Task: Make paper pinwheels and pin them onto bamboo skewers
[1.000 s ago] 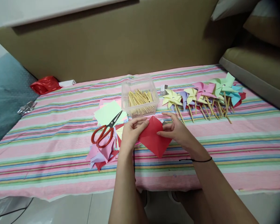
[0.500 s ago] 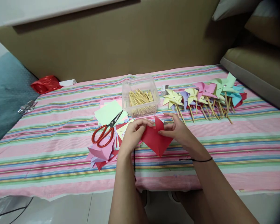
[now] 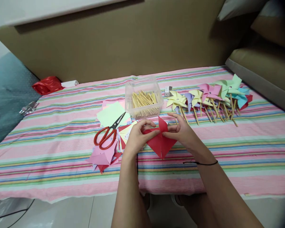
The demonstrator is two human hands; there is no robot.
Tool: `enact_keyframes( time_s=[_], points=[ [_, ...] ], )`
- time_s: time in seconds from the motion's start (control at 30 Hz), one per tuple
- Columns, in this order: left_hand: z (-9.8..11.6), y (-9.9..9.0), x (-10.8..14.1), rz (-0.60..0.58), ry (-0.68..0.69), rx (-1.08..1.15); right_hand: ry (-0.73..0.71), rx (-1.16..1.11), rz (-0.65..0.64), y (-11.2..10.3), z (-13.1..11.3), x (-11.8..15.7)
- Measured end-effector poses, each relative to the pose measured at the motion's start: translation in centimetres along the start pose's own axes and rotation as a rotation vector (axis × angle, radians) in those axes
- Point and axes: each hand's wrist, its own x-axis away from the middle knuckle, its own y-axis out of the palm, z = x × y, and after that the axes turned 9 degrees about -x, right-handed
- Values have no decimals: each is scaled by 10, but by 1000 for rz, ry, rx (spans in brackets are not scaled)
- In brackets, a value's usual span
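Between my hands is a piece of red paper (image 3: 161, 148), its lower corner pointing toward me and its upper corner standing up. My left hand (image 3: 140, 134) pinches its left side, the thumb laid over the paper near the middle. On the right, my right hand (image 3: 179, 129) pinches the paper close to the centre with thumb and bent fingers, while its index finger sticks out. Left of my left hand, red-handled scissors (image 3: 111, 130) lie on a stack of coloured paper squares (image 3: 109, 114). Nearer to me is a pile of pink, purple and red paper pieces (image 3: 102, 156).
A clear plastic box (image 3: 144, 109) of thin wooden sticks stands just beyond my hands. Several finished paper pinwheels (image 3: 210, 91) lie to the right, with a small grey box (image 3: 167, 91) beside them. A red plastic bag (image 3: 47, 85) is at the back left. A striped cloth (image 3: 61, 142) covers the surface.
My left thumb has moved right across the red paper toward its middle, bringing the left corner inward. My right hand still pinches near the centre.
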Motion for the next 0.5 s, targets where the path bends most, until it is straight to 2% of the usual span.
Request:
enact_keyframes(
  time_s=[0.33, 0.5],
  points=[
    [-4, -2, -2, 139, 80, -113, -18, 29, -6, 3, 2, 0],
    [-2, -1, -2, 166, 90, -124, -4, 19, 5, 5, 1, 0]
  ],
)
